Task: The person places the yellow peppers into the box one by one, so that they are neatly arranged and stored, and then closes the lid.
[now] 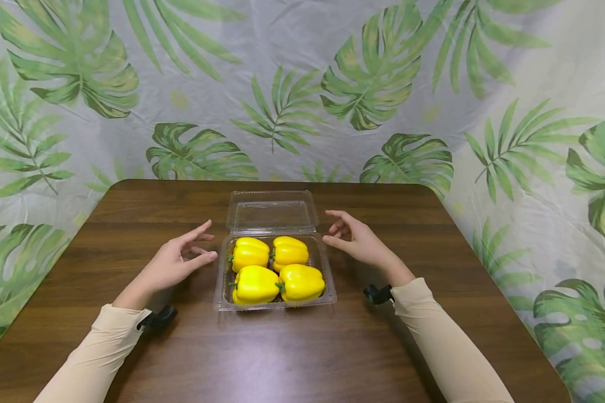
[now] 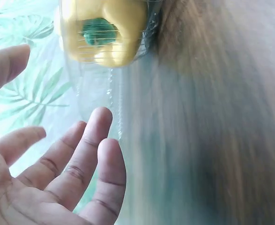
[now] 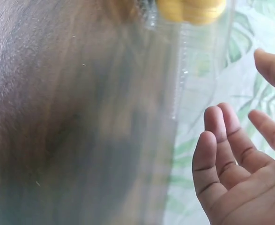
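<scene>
Several yellow bell peppers with green stems sit in two rows inside a clear plastic clamshell container. Its transparent lid is flipped back, away from me. My left hand hovers just left of the container, holding nothing, thumb and fingers spread apart. On the other side, my right hand is beside the upper right corner, also holding nothing, with fingers loosely bent. The left wrist view catches one pepper through the container wall beyond the fingertips. Only the lower part of a pepper shows in the right wrist view.
The container stands on a dark brown wooden table with rounded far corners. Behind and beside the table hangs a pale cloth printed with green leaves. Each wrist wears a black camera strap.
</scene>
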The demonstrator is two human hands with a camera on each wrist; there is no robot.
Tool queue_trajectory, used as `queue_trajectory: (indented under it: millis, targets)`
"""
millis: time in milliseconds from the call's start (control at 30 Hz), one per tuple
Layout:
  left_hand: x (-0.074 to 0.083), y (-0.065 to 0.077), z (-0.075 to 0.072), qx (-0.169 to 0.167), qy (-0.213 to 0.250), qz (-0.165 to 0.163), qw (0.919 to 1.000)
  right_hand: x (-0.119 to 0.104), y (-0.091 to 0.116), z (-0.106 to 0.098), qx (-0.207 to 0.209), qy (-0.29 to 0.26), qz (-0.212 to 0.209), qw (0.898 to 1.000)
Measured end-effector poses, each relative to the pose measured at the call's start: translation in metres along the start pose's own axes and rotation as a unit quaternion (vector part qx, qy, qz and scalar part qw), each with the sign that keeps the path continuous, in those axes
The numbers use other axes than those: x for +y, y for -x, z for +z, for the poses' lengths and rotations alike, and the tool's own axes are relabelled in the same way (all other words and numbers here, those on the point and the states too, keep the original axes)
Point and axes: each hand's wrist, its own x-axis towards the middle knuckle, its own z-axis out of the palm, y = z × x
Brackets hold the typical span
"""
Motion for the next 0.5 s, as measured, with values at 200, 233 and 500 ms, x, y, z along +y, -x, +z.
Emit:
queue_trajectory:
  millis: [200,233,500]
  targets:
    - [-0.005,-0.023,0.005,-0.05,0.097,-0.042,0.9931,0.017,-0.01,0.005,-0.018,-0.059,0.026,0.998]
    - [-0.005,-0.026,0.006,-0.056,0.109,-0.047,0.9913,0.019,-0.011,0.006,-0.022,-0.068,0.033,0.997]
    - [-0.016,-0.042,0.012,-0.084,0.179,-0.069,0.9778,0.026,-0.017,0.011,-0.055,-0.103,0.057,0.992]
